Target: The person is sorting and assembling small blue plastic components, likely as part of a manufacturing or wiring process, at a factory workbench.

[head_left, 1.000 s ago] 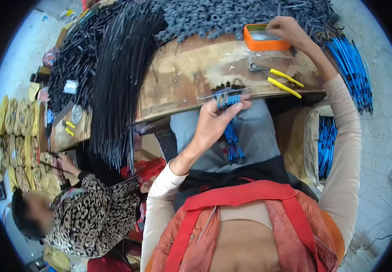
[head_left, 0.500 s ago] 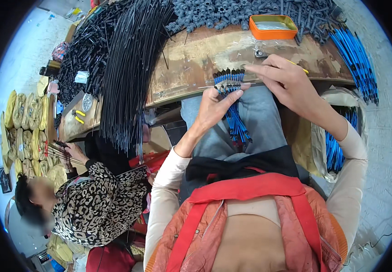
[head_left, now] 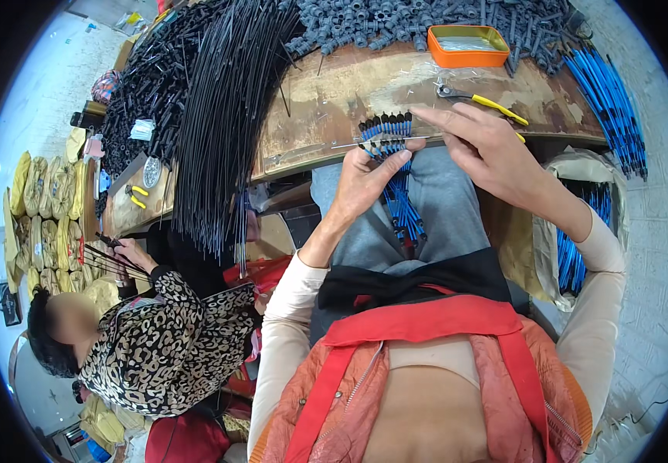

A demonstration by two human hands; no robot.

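My left hand is closed round a bundle of thin blue rods with black ends, at the bench edge above my lap. The rods fan downward, and their black tips stand in a row above my fingers. A thin, light-coloured straight wire lies across the bundle. Beside the tips, my right hand has its index finger stretched toward the row, with the other fingers partly bent and apart. Nothing shows in its grasp. Yellow-handled pliers lie on the bench just beyond it.
On the wooden bench are grey plastic fittings, an orange tin and long black rods. More blue rods lie at the far right and in a sack. A co-worker sits at left, holding dark rods.
My right hand has shifted slightly lower and right, uncovering more of the pliers. The bundle stays in my left hand, its tips slightly further left. The co-worker's hand has moved a little.
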